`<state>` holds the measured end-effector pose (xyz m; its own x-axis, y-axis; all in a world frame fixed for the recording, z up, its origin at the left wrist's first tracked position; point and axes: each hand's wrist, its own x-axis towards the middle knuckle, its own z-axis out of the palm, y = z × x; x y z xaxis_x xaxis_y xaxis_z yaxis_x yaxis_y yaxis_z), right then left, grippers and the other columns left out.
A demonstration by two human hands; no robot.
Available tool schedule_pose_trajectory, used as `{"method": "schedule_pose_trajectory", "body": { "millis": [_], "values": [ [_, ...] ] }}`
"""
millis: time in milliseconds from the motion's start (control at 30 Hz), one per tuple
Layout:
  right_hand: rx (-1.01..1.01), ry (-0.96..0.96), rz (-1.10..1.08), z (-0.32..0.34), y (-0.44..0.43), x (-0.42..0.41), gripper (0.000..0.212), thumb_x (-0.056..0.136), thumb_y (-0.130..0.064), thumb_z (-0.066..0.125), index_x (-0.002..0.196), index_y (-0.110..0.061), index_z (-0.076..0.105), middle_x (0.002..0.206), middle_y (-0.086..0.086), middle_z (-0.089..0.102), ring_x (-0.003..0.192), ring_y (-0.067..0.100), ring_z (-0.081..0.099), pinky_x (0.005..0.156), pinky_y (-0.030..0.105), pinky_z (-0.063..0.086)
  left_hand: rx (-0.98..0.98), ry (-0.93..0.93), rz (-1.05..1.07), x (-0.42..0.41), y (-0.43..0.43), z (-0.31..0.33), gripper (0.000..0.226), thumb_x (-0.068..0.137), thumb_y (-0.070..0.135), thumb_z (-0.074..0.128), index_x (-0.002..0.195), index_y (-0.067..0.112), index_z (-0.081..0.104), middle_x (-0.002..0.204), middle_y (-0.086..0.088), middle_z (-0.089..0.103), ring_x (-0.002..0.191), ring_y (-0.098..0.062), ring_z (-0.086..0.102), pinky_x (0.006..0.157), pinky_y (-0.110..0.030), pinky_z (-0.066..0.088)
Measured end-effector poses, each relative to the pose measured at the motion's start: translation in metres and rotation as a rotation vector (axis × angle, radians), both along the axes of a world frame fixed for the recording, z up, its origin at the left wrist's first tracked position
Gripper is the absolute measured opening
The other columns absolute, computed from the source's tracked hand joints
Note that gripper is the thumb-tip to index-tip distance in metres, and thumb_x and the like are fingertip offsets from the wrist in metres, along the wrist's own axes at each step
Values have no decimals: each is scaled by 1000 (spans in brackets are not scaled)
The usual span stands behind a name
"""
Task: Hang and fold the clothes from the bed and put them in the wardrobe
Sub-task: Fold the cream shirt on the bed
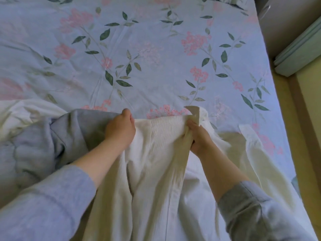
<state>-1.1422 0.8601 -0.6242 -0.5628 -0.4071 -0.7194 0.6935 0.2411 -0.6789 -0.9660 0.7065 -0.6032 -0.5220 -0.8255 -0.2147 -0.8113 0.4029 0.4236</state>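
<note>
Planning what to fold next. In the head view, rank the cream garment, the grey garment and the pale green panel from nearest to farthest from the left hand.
1. Cream garment: gripped by the left hand at its ribbed edge.
2. Grey garment: bunched just left of that hand.
3. Pale green panel: off the bed, far right.

Bed [52,40] fills most of view, w/ creased pale blue cover [173,70] printed in pink blossoms & green leaves. Patterned pillow edge [224,1] at top. Right of bed: tan floor [311,110] w/ darker strip alongside, pale green slab [298,53], grey unit [281,20] in top-right corner. Soft, even light.
</note>
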Motion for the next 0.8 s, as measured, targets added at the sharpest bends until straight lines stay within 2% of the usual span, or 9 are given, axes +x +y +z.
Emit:
{"method": "schedule_pose_trajectory", "body": {
  "millis": [67, 167, 233, 300, 433, 567, 667, 733, 800],
  "values": [
    [3, -14, 44, -5, -9, 8, 27, 101, -17, 49, 124, -10, 61, 116, 13, 67, 101, 28, 66, 93, 46, 53, 86, -168, -37, 4, -16, -8, 34, 101, 42, 37, 106, 10, 48, 108, -13, 62, 85, -28, 55, 66, -34, 41],
    [15, -47, 70, -14, -11, 14, 34, 102, -20, 48, 134, -10, 55, 130, 19, 60, 113, 32, 59, 106, 52, 44, 303, -156, 18, 17, -12, -21, 82, 80, 74, 51, 131, 11, 42, 129, -8, 55, 111, -29, 57, 82, -35, 47],
    [54, -64, 14, -20, -8, 13, 34, 102, -24, 50, 133, -12, 56, 127, 17, 62, 111, 31, 61, 103, 51, 47, 276, -166, -19, 28, -1, -31, 100, 65, 75, 66, 137, 13, 35, 134, -7, 49, 116, -26, 54, 84, -33, 46],
    [82, -69, -10, -27, -4, 12, 29, 101, -24, 50, 126, -11, 59, 116, 13, 66, 103, 30, 64, 94, 47, 53, 184, -160, -56, 40, 6, -45, 84, 67, 54, 78, 129, 15, 37, 127, -8, 51, 108, -25, 56, 74, -29, 43],
    [223, 99, 7, -40, 2, 16, 26, 99, -19, 48, 108, 0, 63, 88, 11, 58, 81, 27, 57, 75, 39, 51, 125, -8, 8, 43, 4, -55, 42, 85, 19, 70, 118, 10, 45, 118, -12, 56, 102, -29, 57, 74, -29, 39],
    [278, 212, 107, -38, 9, 25, 25, 95, -28, 58, 101, -3, 59, 86, 10, 60, 72, 24, 60, 65, 36, 51, 42, -51, -41, 39, 12, -48, 55, 87, 28, 67, 132, 11, 41, 132, -15, 46, 114, -32, 50, 89, -36, 43],
    [304, 262, 184, -33, 19, 41, 38, 86, -25, 70, 117, -11, 53, 104, 7, 68, 90, 24, 69, 83, 43, 58, -120, -95, -187, 41, 39, -38, 73, 85, 36, 67, 144, 9, 33, 147, -13, 32, 134, -32, 33, 111, -40, 30],
    [397, 358, 259, -26, 28, 57, 36, 84, -26, 71, 114, -13, 55, 102, 3, 69, 88, 19, 69, 81, 39, 58, -157, -12, -282, 42, 57, -26, 69, 81, 29, 72, 139, 6, 44, 144, -14, 40, 133, -35, 37, 113, -45, 30],
    [425, 365, 311, -22, 41, 74, 27, 84, -26, 69, 101, -6, 63, 89, 2, 70, 80, 17, 68, 77, 42, 58, -149, 129, -349, 46, 74, -17, 52, 76, 19, 77, 122, 5, 59, 124, -13, 56, 117, -35, 51, 103, -46, 42]
  ]
}}
